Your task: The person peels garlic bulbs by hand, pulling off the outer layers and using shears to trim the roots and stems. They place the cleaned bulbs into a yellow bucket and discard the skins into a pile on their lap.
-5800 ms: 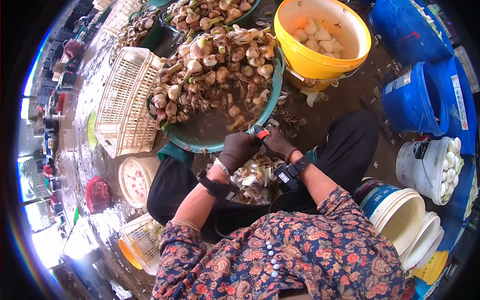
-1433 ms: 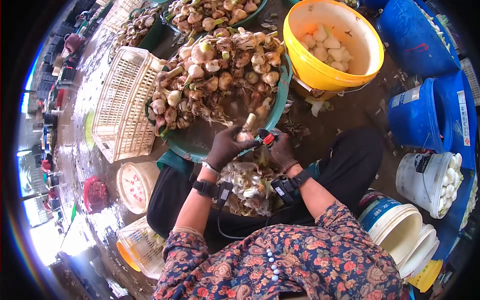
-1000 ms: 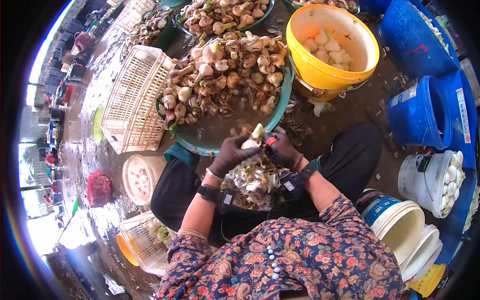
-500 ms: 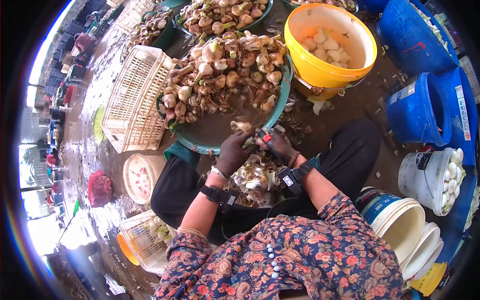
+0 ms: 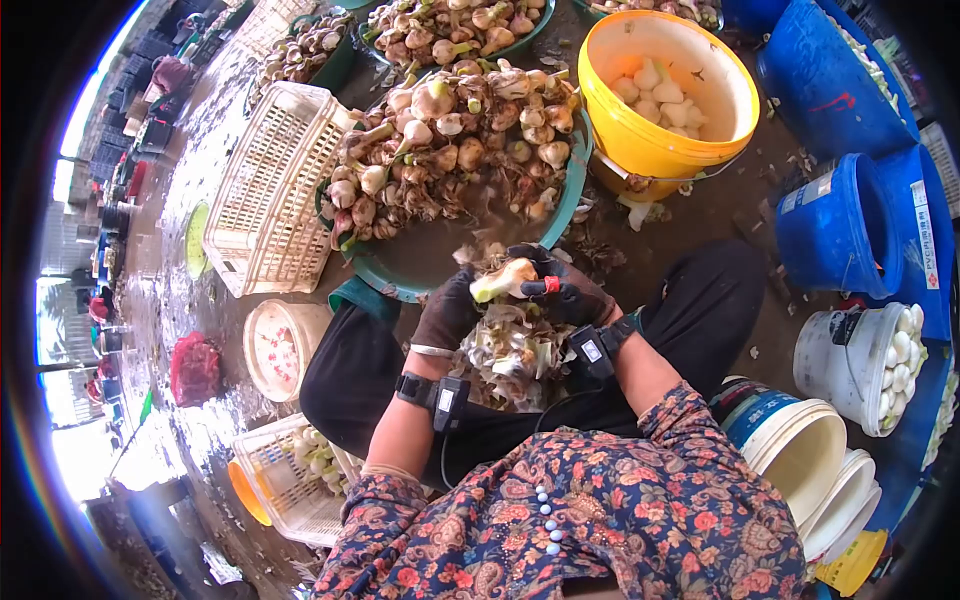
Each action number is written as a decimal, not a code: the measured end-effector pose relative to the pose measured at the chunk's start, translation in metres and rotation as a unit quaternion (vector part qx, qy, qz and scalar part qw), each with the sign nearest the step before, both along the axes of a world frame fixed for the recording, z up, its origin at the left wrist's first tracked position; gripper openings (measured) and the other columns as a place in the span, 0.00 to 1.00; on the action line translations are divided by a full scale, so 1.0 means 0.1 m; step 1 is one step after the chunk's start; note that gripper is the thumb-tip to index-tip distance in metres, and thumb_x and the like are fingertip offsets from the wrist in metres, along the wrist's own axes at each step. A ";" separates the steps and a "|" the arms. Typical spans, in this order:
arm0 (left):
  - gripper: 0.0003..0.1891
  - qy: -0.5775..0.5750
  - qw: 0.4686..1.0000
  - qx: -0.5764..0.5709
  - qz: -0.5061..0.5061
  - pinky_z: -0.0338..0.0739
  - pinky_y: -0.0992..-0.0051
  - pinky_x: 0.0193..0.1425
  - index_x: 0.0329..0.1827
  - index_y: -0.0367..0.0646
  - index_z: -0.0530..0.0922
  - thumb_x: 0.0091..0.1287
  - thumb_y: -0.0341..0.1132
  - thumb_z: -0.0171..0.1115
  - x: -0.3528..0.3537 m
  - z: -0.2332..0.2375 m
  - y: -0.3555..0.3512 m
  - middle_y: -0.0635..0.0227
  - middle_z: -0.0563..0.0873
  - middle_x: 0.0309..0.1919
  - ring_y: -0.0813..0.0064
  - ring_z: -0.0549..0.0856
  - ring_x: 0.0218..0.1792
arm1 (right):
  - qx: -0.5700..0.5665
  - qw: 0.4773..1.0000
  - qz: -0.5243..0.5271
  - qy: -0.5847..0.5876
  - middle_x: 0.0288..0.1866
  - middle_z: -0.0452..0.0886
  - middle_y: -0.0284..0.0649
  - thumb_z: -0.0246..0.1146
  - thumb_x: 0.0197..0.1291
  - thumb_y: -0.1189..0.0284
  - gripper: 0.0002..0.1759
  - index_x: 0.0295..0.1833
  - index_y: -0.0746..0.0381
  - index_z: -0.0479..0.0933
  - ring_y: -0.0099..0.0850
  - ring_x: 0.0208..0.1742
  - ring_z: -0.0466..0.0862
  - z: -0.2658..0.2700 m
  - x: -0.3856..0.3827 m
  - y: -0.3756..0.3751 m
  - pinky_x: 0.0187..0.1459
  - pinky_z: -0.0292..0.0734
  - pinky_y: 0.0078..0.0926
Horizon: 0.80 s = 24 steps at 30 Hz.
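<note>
Between my two dark-gloved hands is a garlic bulb (image 5: 508, 280), its pale green stem pointing left and loose brown skin around it. My left hand (image 5: 448, 312) is closed at the stem side, fingertips partly hidden. My right hand (image 5: 575, 288) is closed around the bulb end. A small red piece (image 5: 552, 285) shows at its fingers; I cannot make out what it belongs to. Below the hands, a heap of peeled garlic skins (image 5: 512, 350) lies between my legs. Just beyond them stands a green basin (image 5: 572, 205) with a pile of untrimmed garlic (image 5: 450, 150).
A yellow bucket (image 5: 640, 140) holding white peeled bulbs stands beyond my right knee. On the left is a cream plastic crate (image 5: 270, 190). Blue buckets (image 5: 825, 220) and a white bucket (image 5: 835, 365) of bulbs line the right. Stacked empty buckets (image 5: 790, 430) sit near my right side.
The hands have turned and moved apart, bringing the garlic bulb with its stem into clear view between them. My left hand has shifted slightly left and down.
</note>
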State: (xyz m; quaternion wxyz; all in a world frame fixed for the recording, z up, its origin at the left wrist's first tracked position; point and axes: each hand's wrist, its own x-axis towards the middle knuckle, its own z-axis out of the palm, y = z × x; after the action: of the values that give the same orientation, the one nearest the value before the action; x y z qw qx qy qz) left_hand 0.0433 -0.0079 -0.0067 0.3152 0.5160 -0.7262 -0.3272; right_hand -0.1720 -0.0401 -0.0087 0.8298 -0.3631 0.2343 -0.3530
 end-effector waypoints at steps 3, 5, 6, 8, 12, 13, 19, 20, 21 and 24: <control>0.17 0.051 0.989 0.135 0.032 0.79 0.70 0.40 0.48 0.39 0.77 0.56 0.32 0.66 0.07 -0.02 0.06 0.58 0.85 0.36 0.59 0.85 0.35 | 0.147 0.969 -0.033 -0.197 0.57 0.73 0.46 0.58 0.61 0.71 0.27 0.65 0.64 0.62 0.39 0.58 0.75 -0.06 0.05 0.04 0.62 0.71 0.37; 0.21 0.297 0.816 0.460 0.187 0.78 0.71 0.46 0.51 0.37 0.76 0.56 0.33 0.68 0.01 0.00 0.07 0.58 0.85 0.40 0.60 0.84 0.41 | 0.189 0.946 -0.054 -0.256 0.58 0.72 0.49 0.52 0.65 0.70 0.24 0.64 0.67 0.62 0.43 0.58 0.76 -0.17 0.09 0.04 0.61 0.72 0.42; 0.22 0.080 0.944 0.267 0.175 0.77 0.71 0.49 0.52 0.35 0.75 0.56 0.34 0.68 -0.07 0.06 0.15 0.58 0.84 0.41 0.62 0.83 0.43 | 0.192 0.955 -0.068 -0.217 0.57 0.73 0.49 0.50 0.66 0.68 0.23 0.63 0.68 0.63 0.42 0.57 0.76 -0.23 0.09 0.06 0.61 0.72 0.42; 0.24 0.060 0.982 0.074 0.163 0.75 0.74 0.53 0.53 0.30 0.74 0.57 0.34 0.69 -0.18 -0.09 0.17 0.59 0.82 0.45 0.70 0.80 0.49 | 0.168 0.973 -0.077 -0.138 0.54 0.76 0.46 0.48 0.68 0.64 0.22 0.61 0.67 0.66 0.38 0.53 0.79 -0.14 0.13 0.09 0.60 0.73 0.39; 0.27 0.128 0.975 0.144 0.110 0.76 0.74 0.52 0.55 0.31 0.73 0.55 0.33 0.71 -0.42 0.26 0.15 0.58 0.82 0.47 0.73 0.81 0.46 | 0.009 0.991 -0.022 0.131 0.33 0.79 0.32 0.54 0.61 0.62 0.11 0.41 0.56 0.76 0.25 0.35 0.77 -0.03 0.27 0.22 0.38 0.73 0.29; 0.25 0.137 0.973 0.163 0.086 0.76 0.76 0.51 0.55 0.31 0.73 0.55 0.30 0.70 -0.45 0.34 0.13 0.59 0.83 0.45 0.75 0.82 0.44 | -0.285 0.900 -0.135 0.302 0.27 0.78 0.39 0.58 0.56 0.63 0.10 0.36 0.58 0.76 0.27 0.29 0.77 -0.68 0.31 0.19 0.34 0.72 0.32; 0.16 0.099 0.989 0.100 0.040 0.72 0.78 0.34 0.39 0.35 0.79 0.51 0.35 0.70 -0.48 0.22 0.21 0.69 0.80 0.27 0.83 0.75 0.29 | -0.270 0.797 -0.170 0.513 0.25 0.80 0.53 0.61 0.53 0.56 0.19 0.28 0.63 0.80 0.49 0.30 0.82 -0.06 0.19 0.22 0.32 0.74 0.42; 0.15 0.097 0.987 0.121 0.037 0.72 0.78 0.34 0.37 0.34 0.79 0.51 0.35 0.70 -0.49 0.29 0.23 0.69 0.80 0.26 0.83 0.75 0.29 | -0.298 0.777 -0.158 0.531 0.24 0.79 0.52 0.60 0.54 0.56 0.19 0.27 0.63 0.81 0.48 0.28 0.82 -0.08 0.19 0.22 0.30 0.74 0.43; 0.14 0.080 0.989 0.122 0.033 0.72 0.79 0.34 0.37 0.35 0.79 0.51 0.34 0.70 -0.43 0.21 0.24 0.69 0.80 0.25 0.83 0.75 0.28 | -0.313 0.767 -0.123 0.547 0.25 0.80 0.52 0.59 0.54 0.58 0.18 0.27 0.63 0.81 0.48 0.29 0.82 -0.11 0.21 0.19 0.29 0.74 0.42; 0.13 0.064 0.990 0.123 0.009 0.72 0.80 0.34 0.37 0.34 0.80 0.51 0.33 0.69 -0.40 0.28 0.26 0.71 0.80 0.26 0.84 0.75 0.28 | -0.348 0.744 -0.096 0.562 0.24 0.80 0.50 0.59 0.53 0.61 0.16 0.27 0.64 0.80 0.47 0.27 0.81 -0.11 0.21 0.25 0.28 0.73 0.43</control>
State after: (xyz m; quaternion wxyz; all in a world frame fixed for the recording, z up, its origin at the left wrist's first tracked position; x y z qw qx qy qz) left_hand 0.0037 0.0183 0.0212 0.2979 0.5354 -0.6544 -0.4432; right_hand -0.1509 -0.0149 -0.0198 0.3258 -0.7348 0.5531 -0.2191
